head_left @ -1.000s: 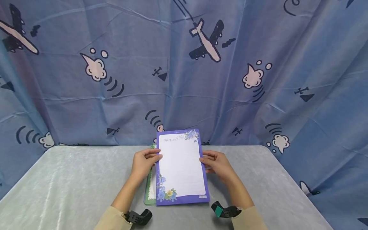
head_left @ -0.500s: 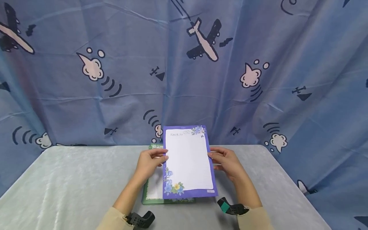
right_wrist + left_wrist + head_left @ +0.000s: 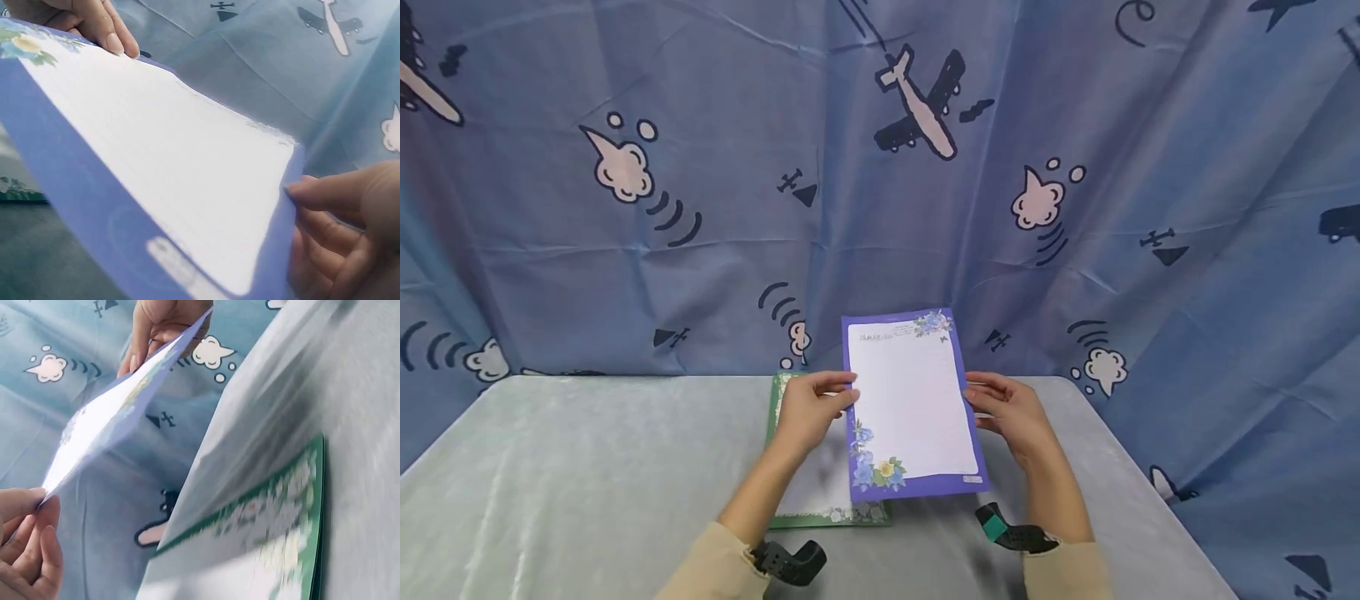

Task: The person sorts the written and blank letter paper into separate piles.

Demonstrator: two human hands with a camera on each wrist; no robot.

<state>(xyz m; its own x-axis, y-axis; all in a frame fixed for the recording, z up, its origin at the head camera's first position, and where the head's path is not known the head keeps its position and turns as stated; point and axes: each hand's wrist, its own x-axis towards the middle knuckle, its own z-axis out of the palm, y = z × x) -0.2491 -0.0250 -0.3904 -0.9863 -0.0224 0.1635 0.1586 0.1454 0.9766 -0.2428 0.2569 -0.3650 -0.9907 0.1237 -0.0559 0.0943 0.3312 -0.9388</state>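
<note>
Between my two hands is a sheet of stationery paper (image 3: pixel 910 400) with a purple border, blue and yellow flowers and a white middle. My left hand (image 3: pixel 811 408) pinches its left edge between thumb and fingers. On the opposite edge, my right hand (image 3: pixel 1011 414) pinches it the same way. The left wrist view has the purple sheet edge-on, raised above the table. Partly behind it lies a green-bordered sheet or pad (image 3: pixel 820 500) with a white middle and pale flowers; its right part is hidden by the purple sheet in the head view.
The table (image 3: pixel 610 475) has a pale grey-green cover, its far edge meeting a blue curtain (image 3: pixel 737 167) printed with planes and clouds. Black bands with small devices sit on the left wrist (image 3: pixel 790 562) and right wrist (image 3: pixel 1018 533).
Both hands have lifted the purple sheet up and to the right, off the green-bordered one. More of the green-bordered sheet now shows on the table.
</note>
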